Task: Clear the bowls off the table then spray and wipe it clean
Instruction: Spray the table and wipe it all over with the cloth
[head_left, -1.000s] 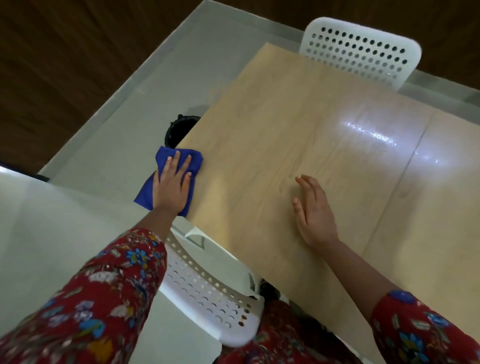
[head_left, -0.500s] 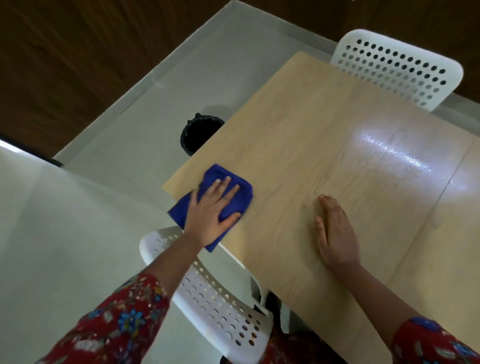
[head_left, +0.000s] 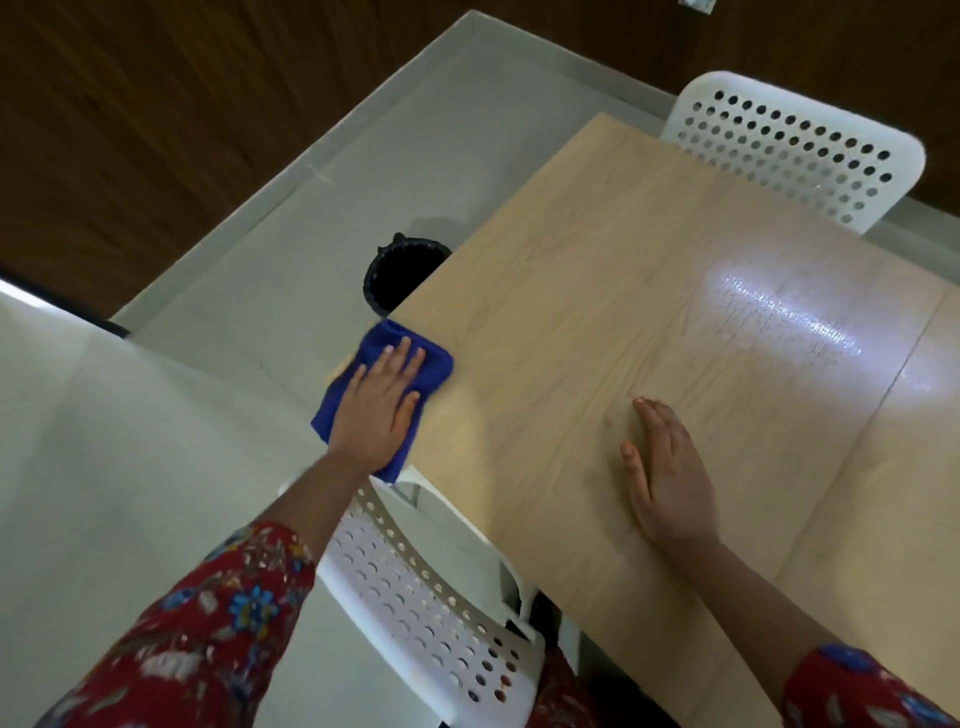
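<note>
Two hands are laid flat with straight fingers (head_left: 655, 418): left hand (head_left: 376, 410) on the cloth (head_left: 382, 338), right hand (head_left: 670, 478) on the counter (head_left: 597, 291)

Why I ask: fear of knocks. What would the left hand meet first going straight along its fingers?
Only bare table past the cloth, it seems; then the left hand likely reaches the edge by the bin.
</note>
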